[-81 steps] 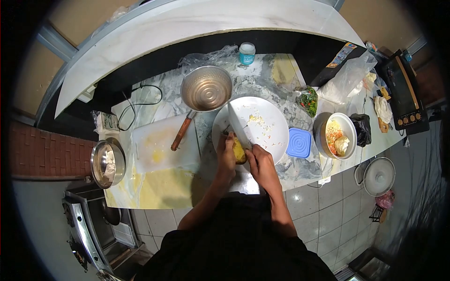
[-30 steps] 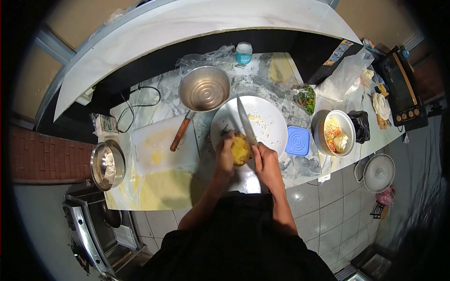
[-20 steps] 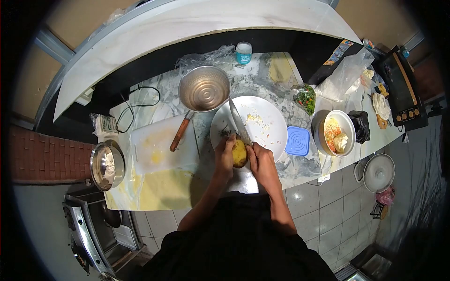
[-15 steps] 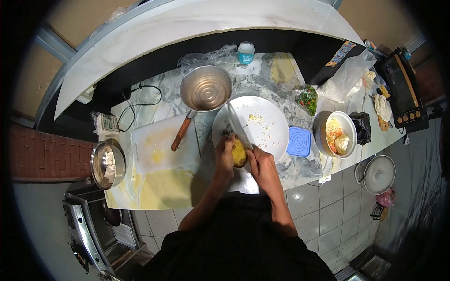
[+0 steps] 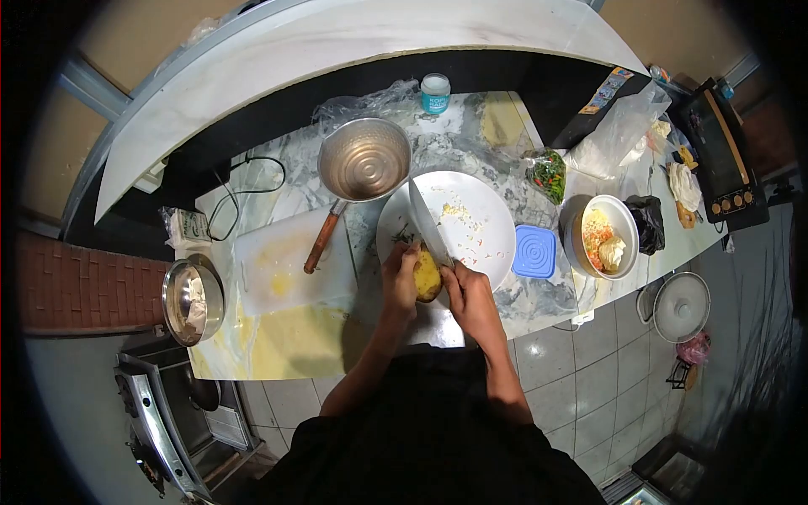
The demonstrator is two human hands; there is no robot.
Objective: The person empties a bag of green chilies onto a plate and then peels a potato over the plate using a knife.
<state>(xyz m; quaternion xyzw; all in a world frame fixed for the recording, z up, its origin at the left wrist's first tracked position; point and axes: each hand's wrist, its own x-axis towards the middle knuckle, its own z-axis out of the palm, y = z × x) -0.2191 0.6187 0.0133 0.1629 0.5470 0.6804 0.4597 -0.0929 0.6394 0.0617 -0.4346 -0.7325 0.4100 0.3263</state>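
Note:
A yellow potato, partly peeled [image 5: 427, 276], is in my left hand [image 5: 399, 284], fingers wrapped round its left side. My right hand [image 5: 472, 298] is closed on the handle end of a large knife [image 5: 426, 217], whose blade points away from me and lies along the potato's right side. Both hands are over the near edge of a large white plate [image 5: 492, 210], on which small pale and reddish scraps lie scattered. Dark peelings show beside my left fingers. The knife's handle is mostly hidden by my right hand.
A metal saucepan [image 5: 364, 160] stands behind a white cutting board [image 5: 299, 268]. Right of the plate are a blue lid [image 5: 534, 252], a bag of chillies [image 5: 548, 175] and a white bowl of chopped food [image 5: 629, 232]. A steel bowl [image 5: 172, 303] sits at the left edge.
The whole view has shifted slightly, and more of the potato's yellow surface shows. Both hands keep their holds.

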